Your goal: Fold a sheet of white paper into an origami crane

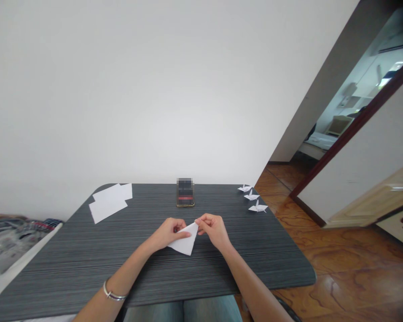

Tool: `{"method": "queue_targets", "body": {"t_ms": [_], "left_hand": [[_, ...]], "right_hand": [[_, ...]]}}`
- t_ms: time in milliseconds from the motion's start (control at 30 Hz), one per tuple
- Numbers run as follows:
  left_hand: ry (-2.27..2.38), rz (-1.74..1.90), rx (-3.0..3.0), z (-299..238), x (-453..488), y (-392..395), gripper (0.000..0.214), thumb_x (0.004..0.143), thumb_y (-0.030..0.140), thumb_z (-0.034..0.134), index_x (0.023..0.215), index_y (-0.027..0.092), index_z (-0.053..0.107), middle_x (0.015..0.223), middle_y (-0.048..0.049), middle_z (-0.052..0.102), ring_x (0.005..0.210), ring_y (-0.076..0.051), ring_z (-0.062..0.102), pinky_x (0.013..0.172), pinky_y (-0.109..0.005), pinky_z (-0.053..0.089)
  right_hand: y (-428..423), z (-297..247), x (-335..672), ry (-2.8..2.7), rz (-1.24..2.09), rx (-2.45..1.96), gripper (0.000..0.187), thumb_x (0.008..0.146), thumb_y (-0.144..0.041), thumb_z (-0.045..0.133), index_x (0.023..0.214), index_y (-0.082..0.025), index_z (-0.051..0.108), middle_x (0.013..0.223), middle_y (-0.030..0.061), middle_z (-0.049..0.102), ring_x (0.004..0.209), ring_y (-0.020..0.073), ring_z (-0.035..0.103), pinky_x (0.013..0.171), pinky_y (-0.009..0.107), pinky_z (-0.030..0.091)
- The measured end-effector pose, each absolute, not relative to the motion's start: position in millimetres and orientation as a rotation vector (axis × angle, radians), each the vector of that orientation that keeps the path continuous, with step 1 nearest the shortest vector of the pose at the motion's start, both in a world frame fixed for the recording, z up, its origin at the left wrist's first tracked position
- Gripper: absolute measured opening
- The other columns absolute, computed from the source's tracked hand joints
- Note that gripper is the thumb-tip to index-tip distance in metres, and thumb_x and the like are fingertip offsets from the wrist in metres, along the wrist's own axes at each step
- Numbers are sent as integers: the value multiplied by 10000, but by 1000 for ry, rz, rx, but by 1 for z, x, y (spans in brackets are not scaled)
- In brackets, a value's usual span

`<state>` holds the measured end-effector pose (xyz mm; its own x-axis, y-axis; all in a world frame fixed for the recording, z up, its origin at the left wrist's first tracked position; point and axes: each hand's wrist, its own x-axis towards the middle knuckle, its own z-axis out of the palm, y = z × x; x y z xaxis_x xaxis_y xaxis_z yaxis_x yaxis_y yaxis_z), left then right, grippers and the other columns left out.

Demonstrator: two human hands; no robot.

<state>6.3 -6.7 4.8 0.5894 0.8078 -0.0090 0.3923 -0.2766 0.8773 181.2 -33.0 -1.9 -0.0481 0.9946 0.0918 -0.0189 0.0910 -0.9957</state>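
A folded piece of white paper (pixel 186 244) is held between my two hands, just above the dark table. My left hand (pixel 169 233) grips its left part, with the thumb lying across the top face. At the upper right corner, the thumb and fingers of my right hand (pixel 212 228) pinch the paper's tip. The paper's lower corner points toward me. How its inner layers are folded cannot be made out.
The dark wood-grain table (pixel 147 277) meets a white wall. Beyond my hands lies a phone (pixel 185 193). White paper sheets (pixel 108 209) overlap at the back left. Three folded paper cranes (pixel 258 208) stand along the right edge. Clothes (pixel 10 241) are heaped at the left.
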Motion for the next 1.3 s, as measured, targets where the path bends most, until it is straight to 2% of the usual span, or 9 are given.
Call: {"method": "queue_targets", "body": {"t_ms": [267,600,933,1133,1300], "left_hand": [[926,497,1824,4,7,-6,323,668,436,568,643,114,548,536,35,474,480,-72,388,439,-173,257],[903,480,1807,-1,8,-5,298,674,395,573,605,113,507,537,37,460,479,-66,375,432,-168,245],[891,474,1768,-1,6,-5,308,668,405,577,600,115,499,526,39,458,475,-66,378,429,-167,243],[888,463,1751,0,6,-5,298,670,399,579,628,111,517,540,31,480,480,-69,396,428,-167,250],[887,461,1726,0,6,-5,297,661,398,586,613,113,514,530,35,480,468,-68,395,425,-168,255]], "right_hand": [[-32,-6,181,-1270,1193,-1097,212,673,-339,606,662,-129,629,518,2,623,492,128,590,439,216,496],[-33,-5,180,-1294,1196,-1103,204,691,-328,592,672,-128,630,547,10,630,519,129,598,452,212,500],[-31,-5,183,-1223,1219,-1053,338,772,-411,468,758,-121,641,598,39,638,525,124,601,447,207,488],[-32,-3,182,-1270,1179,-1061,197,710,-332,577,683,-140,604,562,4,613,533,119,590,450,191,476],[-32,-7,182,-1306,1131,-1091,185,734,-310,548,676,-141,593,555,3,608,527,119,586,462,202,482]]}}
